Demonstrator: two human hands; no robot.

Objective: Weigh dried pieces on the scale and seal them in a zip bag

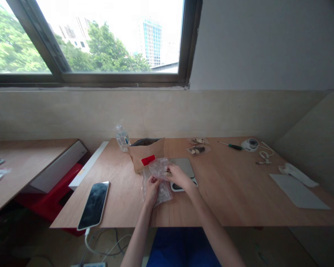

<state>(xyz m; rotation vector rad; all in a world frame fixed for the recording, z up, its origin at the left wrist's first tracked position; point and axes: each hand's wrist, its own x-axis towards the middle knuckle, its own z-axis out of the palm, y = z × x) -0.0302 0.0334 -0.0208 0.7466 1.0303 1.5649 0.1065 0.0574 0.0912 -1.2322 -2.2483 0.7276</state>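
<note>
My left hand (152,189) pinches a clear plastic bag (159,167) near the middle of the table. My right hand (176,175) is closed at the right side of this bag; its fingers are partly hidden by the plastic. More clear plastic bags (164,193) lie beneath my hands. Just behind stands an open brown paper pouch (147,150) with a red label (148,160). A flat kitchen scale (183,167) lies under and beside my right hand, partly covered by it.
A phone (94,205) on a cable lies left. A water bottle (123,139) stands behind the pouch. Filled small bags (198,150), a screwdriver (230,145), a white dome camera (249,145), its cable (265,157) and a white sheet (297,191) are to the right.
</note>
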